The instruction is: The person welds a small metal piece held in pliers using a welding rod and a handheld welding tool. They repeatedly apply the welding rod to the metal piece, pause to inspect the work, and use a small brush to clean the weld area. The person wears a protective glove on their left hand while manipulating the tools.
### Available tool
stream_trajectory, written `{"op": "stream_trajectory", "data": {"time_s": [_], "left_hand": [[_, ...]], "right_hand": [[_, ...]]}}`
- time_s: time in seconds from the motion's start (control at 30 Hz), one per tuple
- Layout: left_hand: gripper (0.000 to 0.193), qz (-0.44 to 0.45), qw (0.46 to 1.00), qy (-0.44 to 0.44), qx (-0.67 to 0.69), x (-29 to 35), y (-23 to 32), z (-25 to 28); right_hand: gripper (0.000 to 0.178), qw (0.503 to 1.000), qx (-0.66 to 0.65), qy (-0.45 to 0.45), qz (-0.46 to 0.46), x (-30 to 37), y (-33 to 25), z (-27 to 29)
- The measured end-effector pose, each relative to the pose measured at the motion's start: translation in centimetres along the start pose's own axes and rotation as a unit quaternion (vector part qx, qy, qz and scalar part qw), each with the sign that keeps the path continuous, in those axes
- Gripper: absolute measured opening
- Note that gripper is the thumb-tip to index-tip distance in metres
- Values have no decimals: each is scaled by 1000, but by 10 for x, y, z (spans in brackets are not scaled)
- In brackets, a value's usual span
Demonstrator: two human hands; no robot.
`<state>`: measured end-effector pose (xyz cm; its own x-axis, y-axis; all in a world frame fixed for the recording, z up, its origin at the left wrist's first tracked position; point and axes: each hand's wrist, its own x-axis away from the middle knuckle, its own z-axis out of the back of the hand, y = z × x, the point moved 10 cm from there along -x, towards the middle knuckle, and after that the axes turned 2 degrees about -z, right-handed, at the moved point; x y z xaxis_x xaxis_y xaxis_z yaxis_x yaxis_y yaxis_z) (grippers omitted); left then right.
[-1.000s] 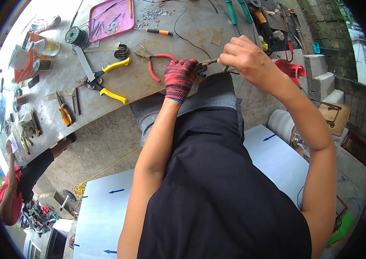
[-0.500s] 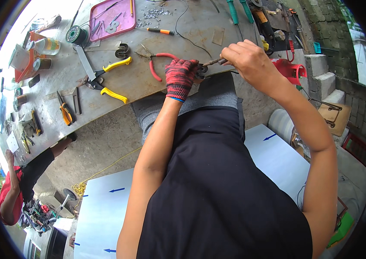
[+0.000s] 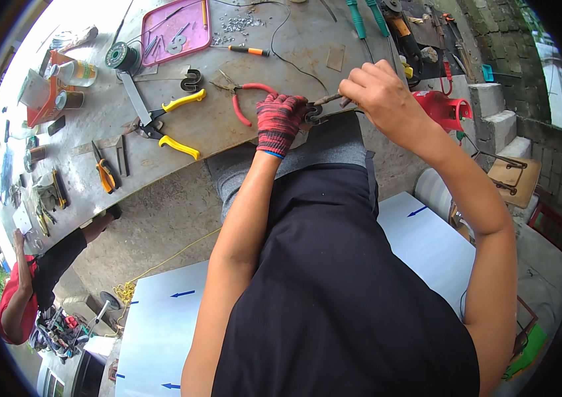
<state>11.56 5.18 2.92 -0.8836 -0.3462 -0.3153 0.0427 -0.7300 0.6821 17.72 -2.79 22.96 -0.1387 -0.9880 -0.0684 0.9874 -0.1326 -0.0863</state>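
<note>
At the table's near edge my left hand [image 3: 280, 124], in a red and black knit glove, is closed on a small dark curved metal piece [image 3: 313, 115]. My bare right hand [image 3: 387, 98] grips a thin brownish rod-like tool [image 3: 328, 99]. The tool's far end meets the top of the metal piece; its exact tip is too small to make out. A similar dark curved piece [image 3: 191, 80] lies farther left on the table. Beside my gloved hand rest red-handled pliers [image 3: 236, 91], jaws pointing away to the left.
Yellow-handled snips [image 3: 162, 123] and orange-handled pliers [image 3: 103, 171] lie on the metal table [image 3: 228, 132]. A pink tray [image 3: 201, 41], wire spool [image 3: 121, 55] and screwdriver [image 3: 248, 50] sit farther back. A red power tool [image 3: 443, 109] is at right. Another person [image 3: 19, 291] stands at far left.
The whole view has shifted slightly. Both hands keep their hold, and the tool still meets the metal piece with a barely different tilt.
</note>
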Motion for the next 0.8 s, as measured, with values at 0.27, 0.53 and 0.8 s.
{"op": "stream_trajectory", "data": {"time_s": [0.27,0.53,0.8], "left_hand": [[22,6,999,-26,-44,-1,1,-7],[31,47,997,-12,-58,1,-5,-7],[36,113,993,6,-13,12,-7,-3]], "right_hand": [[9,1000,17,6,-13,2,-11,25],[19,988,-39,92,-119,19,39,83],[24,949,-105,153,-255,80,82,67]]}}
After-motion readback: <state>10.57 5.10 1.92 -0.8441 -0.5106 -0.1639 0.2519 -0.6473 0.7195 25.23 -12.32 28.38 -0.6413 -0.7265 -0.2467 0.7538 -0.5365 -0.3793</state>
